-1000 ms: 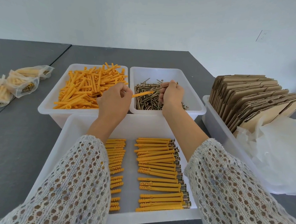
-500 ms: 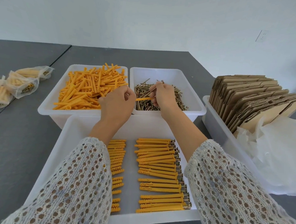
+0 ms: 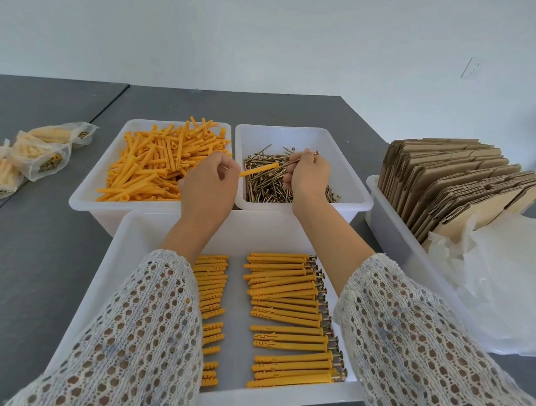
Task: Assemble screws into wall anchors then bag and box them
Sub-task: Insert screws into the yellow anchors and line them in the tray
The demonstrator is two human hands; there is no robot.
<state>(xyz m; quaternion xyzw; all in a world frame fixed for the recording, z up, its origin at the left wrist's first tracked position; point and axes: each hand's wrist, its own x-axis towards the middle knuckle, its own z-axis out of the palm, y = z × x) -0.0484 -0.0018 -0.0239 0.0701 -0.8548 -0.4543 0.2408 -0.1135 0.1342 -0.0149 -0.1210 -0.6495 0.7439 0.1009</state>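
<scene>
My left hand (image 3: 209,186) grips an orange wall anchor (image 3: 259,169) that points right, over the bin of screws (image 3: 355,205). My right hand (image 3: 306,175) pinches a brass screw (image 3: 301,158) just right of the anchor's tip; the two are close, but I cannot tell whether they touch. Loose orange anchors (image 3: 155,166) fill the white bin at the back left. The near white tray (image 3: 123,256) holds two rows of assembled anchors with screws (image 3: 287,315), the left row partly hidden by my sleeve.
At the right, a white bin (image 3: 386,217) holds flat cardboard boxes (image 3: 458,181) and clear plastic bags (image 3: 502,276). Filled bags of anchors (image 3: 45,149) lie on the grey table at the far left.
My right hand dipped into the screw bin toward the anchor, then lifted back to the right with a screw. The left hand and its anchor stayed nearly still.
</scene>
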